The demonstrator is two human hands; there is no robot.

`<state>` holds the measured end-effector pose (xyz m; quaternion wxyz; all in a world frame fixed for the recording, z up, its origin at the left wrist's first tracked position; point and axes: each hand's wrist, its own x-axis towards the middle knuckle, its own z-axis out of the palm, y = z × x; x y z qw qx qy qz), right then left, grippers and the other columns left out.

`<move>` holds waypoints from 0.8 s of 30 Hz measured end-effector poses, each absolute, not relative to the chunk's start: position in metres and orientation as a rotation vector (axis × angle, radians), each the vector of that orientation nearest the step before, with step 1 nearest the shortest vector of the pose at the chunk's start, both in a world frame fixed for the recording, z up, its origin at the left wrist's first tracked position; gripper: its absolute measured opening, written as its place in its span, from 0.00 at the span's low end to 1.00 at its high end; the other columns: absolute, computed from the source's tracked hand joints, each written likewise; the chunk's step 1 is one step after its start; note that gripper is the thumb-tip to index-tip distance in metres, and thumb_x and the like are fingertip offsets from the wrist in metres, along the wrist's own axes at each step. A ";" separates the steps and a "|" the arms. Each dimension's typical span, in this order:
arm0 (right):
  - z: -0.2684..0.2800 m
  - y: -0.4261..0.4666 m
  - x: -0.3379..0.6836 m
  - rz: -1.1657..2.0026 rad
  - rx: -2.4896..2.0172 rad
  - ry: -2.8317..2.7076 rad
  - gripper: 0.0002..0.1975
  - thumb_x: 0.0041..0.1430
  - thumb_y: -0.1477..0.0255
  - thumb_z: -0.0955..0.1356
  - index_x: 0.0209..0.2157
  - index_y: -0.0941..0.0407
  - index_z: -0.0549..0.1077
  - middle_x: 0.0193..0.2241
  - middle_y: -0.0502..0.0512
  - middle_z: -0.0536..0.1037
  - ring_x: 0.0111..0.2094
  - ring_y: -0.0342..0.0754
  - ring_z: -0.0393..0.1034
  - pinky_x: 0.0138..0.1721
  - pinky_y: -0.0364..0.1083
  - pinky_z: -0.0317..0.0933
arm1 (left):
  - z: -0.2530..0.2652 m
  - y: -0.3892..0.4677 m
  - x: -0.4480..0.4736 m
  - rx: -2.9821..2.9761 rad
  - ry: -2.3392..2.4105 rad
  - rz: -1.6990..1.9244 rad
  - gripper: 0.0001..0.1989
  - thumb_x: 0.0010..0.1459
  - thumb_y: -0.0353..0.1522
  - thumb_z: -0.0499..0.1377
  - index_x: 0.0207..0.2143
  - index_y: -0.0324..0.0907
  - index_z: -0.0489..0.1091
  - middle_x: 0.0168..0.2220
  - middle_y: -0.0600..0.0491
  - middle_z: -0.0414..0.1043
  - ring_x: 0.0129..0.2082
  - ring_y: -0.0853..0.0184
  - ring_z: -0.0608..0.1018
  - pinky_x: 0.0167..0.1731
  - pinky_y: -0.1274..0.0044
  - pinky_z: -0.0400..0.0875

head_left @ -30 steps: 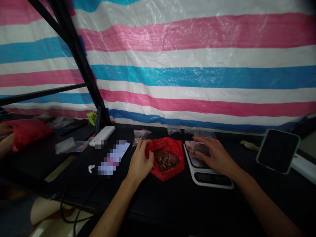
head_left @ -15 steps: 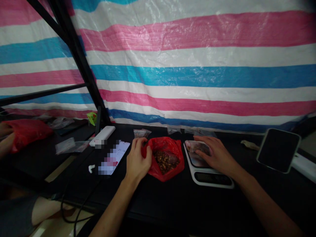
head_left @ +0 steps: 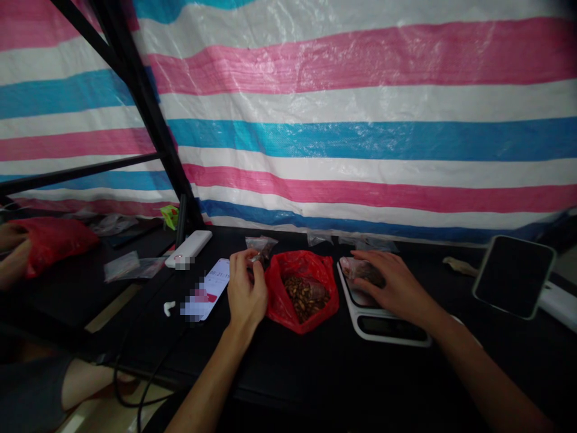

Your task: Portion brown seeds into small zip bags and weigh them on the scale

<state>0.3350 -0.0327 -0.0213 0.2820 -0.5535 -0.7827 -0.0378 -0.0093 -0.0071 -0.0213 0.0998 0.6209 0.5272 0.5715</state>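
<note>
Right of centre, a filled small clear plastic bag (head_left: 367, 272) rests on a white kitchen scale (head_left: 358, 328). My right hand (head_left: 396, 285) has its thumb and fingers closed around this bag, partly covering it. In the middle stands an open red plastic bag (head_left: 301, 325) holding many brown seed-like pieces (head_left: 304, 294) and a clear packet. Just left of its rim is my left hand (head_left: 247, 287), fingers bent, thumb held apart, nothing visible in it. Right behind those fingertips lies another small clear bag (head_left: 262, 243) with dark contents.
Left of my left hand lie a lit phone (head_left: 210, 290), a white power bank (head_left: 189, 248) and an earbud (head_left: 168, 308). Flat clear bags (head_left: 374, 243) lie at the back. A dark-screened device (head_left: 514, 276) stands right. Far left, another person's hands hold a red bag (head_left: 61, 240).
My left hand has let go of the red bag's rim and shifted slightly left, away from it. My right hand stays at the small bag on the scale.
</note>
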 end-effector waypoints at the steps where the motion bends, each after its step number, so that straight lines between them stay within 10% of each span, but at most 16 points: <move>1: -0.021 -0.033 0.333 -0.104 -1.475 -2.103 0.28 0.62 0.60 0.72 0.62 0.47 0.69 0.57 0.58 0.78 0.58 0.62 0.70 0.59 0.64 0.61 | -0.022 -0.007 -0.009 1.833 1.560 1.686 0.07 0.68 0.33 0.52 0.46 0.45 0.68 0.46 0.49 0.70 0.46 0.60 0.75 0.42 0.70 0.72; 24: -0.005 -0.051 0.239 -0.169 -1.180 -2.361 0.23 0.72 0.71 0.64 0.66 0.48 0.66 0.43 0.55 0.82 0.43 0.52 0.74 0.47 0.54 0.63 | -0.021 -0.004 -0.010 1.754 1.529 1.725 0.07 0.69 0.32 0.51 0.46 0.45 0.67 0.45 0.49 0.71 0.46 0.60 0.75 0.46 0.69 0.70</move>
